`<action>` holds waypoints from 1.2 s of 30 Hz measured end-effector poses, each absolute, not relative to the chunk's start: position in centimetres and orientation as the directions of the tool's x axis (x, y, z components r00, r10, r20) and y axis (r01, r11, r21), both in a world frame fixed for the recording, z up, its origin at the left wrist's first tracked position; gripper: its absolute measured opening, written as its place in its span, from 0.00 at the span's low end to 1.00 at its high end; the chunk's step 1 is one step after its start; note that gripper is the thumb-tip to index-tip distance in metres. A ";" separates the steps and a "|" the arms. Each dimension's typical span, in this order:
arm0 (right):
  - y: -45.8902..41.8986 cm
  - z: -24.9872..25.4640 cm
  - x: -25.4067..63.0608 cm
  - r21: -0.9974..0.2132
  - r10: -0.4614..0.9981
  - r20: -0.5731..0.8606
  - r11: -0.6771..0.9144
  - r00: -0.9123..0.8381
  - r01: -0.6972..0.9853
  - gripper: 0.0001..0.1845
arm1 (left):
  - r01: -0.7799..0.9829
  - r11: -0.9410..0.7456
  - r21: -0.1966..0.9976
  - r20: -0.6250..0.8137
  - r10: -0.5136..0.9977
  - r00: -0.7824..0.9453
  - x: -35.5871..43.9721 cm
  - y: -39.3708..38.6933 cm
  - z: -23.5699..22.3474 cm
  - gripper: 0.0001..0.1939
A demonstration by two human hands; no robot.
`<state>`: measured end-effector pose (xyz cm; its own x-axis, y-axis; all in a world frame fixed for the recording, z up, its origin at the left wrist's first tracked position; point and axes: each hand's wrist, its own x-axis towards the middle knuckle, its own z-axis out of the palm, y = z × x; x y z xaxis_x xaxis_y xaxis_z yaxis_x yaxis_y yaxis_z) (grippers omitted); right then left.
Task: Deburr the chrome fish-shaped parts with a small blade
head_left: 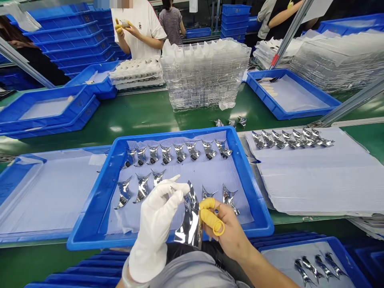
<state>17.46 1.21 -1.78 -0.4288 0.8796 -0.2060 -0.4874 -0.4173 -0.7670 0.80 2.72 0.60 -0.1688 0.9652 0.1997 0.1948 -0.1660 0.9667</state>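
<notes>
The left hand (153,224), in a white cotton glove, has its fingers (177,188) closed in a pinch on the upper tip of a mirror-finish metal part (190,224). The right hand (225,232), bare but for yellow finger cots (208,218), has its fingers nearly closed on the same part's right edge. The part is held over the near side of a blue plastic tray (90,236). Inside that tray, on a pale liner sheet (120,218), two rows of similar parts (180,153) lie spaced apart. Right of the tray, more parts (288,139) overlap in a line on a white sheet (312,184). Beyond the tray, a stack of clear plastic trays (204,76) stands on the green surface (90,116), and further back a co-worker's hands (127,30) hold a small item.
</notes>
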 end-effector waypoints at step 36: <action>3.1 -2.9 22.5 -0.799 0.908 -0.416 -0.389 -0.046 -0.459 0.23 | 0.740 -0.600 0.305 0.095 0.792 0.603 4.0 9.7 -3.9 0.12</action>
<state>22.54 3.06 -2.92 -0.0456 0.9082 -0.4161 -0.4593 -0.3890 -0.7986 3.97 9.67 -3.89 0.6029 0.7922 0.0947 0.7399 -0.5996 0.3050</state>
